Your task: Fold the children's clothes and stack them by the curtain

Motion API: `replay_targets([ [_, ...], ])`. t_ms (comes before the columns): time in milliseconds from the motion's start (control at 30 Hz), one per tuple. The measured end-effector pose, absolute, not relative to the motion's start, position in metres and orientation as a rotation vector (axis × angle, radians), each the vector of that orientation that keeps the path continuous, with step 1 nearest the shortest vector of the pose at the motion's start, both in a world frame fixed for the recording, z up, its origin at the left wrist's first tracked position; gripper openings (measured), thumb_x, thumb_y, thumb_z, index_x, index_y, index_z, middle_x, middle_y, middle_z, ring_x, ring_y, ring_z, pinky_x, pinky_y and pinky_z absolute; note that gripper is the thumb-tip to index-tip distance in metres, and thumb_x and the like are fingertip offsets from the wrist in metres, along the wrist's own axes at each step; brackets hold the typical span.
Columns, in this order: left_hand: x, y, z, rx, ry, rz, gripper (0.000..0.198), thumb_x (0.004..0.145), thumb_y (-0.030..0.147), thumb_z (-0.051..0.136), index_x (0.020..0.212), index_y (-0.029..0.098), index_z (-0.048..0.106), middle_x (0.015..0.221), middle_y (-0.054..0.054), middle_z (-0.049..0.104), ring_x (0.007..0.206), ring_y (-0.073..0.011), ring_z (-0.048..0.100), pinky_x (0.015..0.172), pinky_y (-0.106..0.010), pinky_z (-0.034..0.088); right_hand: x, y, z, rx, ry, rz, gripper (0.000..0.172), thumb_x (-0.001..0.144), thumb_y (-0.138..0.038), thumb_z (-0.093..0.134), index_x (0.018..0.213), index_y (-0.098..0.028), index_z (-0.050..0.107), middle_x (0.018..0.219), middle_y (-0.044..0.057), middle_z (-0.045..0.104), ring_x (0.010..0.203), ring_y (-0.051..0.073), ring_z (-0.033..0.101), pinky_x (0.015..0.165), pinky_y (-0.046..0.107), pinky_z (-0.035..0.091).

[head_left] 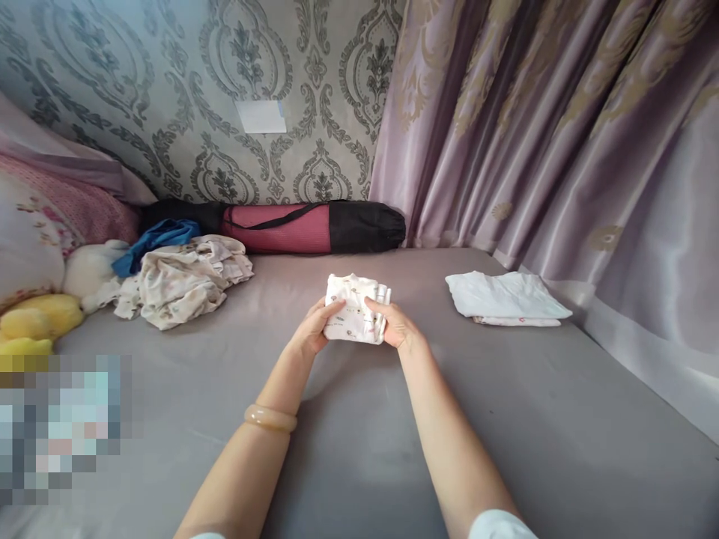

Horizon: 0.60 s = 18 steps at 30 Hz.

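Between my two hands is a small folded piece of clothing, white with a little dark print; its exact kind does not show. My left hand grips its left edge, thumb on the front. On the right edge my right hand holds it the same way, the thumb over the fabric and the fingers behind. Several folded layers show along its right side. It is held upright over the grey bed sheet. A pale bangle circles my left wrist.
Crumpled printed clothes and a blue cloth lie at the left, beside plush toys. Folded white clothes rest at the right near the curtain. A red and black rolled bag lies along the wall.
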State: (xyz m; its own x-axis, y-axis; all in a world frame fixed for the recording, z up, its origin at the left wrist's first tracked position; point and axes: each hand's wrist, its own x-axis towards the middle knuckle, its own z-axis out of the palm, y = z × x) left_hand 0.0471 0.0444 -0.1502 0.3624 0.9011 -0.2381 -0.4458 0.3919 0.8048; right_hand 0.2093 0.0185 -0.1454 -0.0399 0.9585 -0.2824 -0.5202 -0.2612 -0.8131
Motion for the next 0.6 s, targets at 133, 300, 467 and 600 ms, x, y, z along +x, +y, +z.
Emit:
replay_targets([
  [133, 0.047, 0.043, -0.149, 0.725, 0.813, 0.943, 0.036, 0.069, 0.020, 0.078, 0.101, 0.012, 0.065, 0.090, -0.013, 0.074, 0.077, -0.0244, 0.071, 0.071, -0.034, 0.058, 0.211, 0.019, -0.148, -1.178, -0.566, 1.511, 0.014, 0.076, -0.012, 0.069, 0.090, -0.014, 0.069, 0.076, 0.006, 0.074, 0.067, 0.022, 0.070, 0.069, 0.041, 0.060],
  [300, 0.043, 0.042, -0.146, 0.715, 0.763, 0.840, 0.030, 0.078, 0.025, 0.071, 0.103, 0.008, 0.067, 0.097, -0.017, 0.073, 0.087, -0.0279, 0.071, 0.079, -0.036, 0.058, 0.216, 0.014, -0.144, -1.241, -0.700, 1.527, 0.010, 0.076, -0.009, 0.070, 0.085, -0.012, 0.071, 0.073, 0.005, 0.073, 0.065, 0.017, 0.069, 0.064, 0.031, 0.059],
  [467, 0.047, 0.043, -0.144, 0.578, 0.755, 0.893, 0.025, 0.078, 0.012, 0.065, 0.103, 0.013, 0.067, 0.095, -0.013, 0.074, 0.083, -0.0269, 0.072, 0.082, -0.039, 0.059, 0.223, 0.012, -0.142, -1.194, -0.787, 1.626, 0.010, 0.080, -0.015, 0.070, 0.089, -0.012, 0.070, 0.075, 0.005, 0.072, 0.065, 0.015, 0.067, 0.067, 0.028, 0.058],
  [600, 0.048, 0.044, -0.139, 0.385, 0.741, 1.146, 0.027, 0.082, 0.009, 0.059, 0.107, 0.018, 0.065, 0.094, -0.008, 0.074, 0.090, -0.0255, 0.072, 0.086, -0.040, 0.058, 0.230, 0.014, -0.147, -0.966, -0.675, 1.784, 0.032, 0.093, -0.044, 0.054, 0.101, -0.014, 0.065, 0.084, 0.005, 0.071, 0.076, 0.016, 0.068, 0.079, 0.033, 0.057],
])
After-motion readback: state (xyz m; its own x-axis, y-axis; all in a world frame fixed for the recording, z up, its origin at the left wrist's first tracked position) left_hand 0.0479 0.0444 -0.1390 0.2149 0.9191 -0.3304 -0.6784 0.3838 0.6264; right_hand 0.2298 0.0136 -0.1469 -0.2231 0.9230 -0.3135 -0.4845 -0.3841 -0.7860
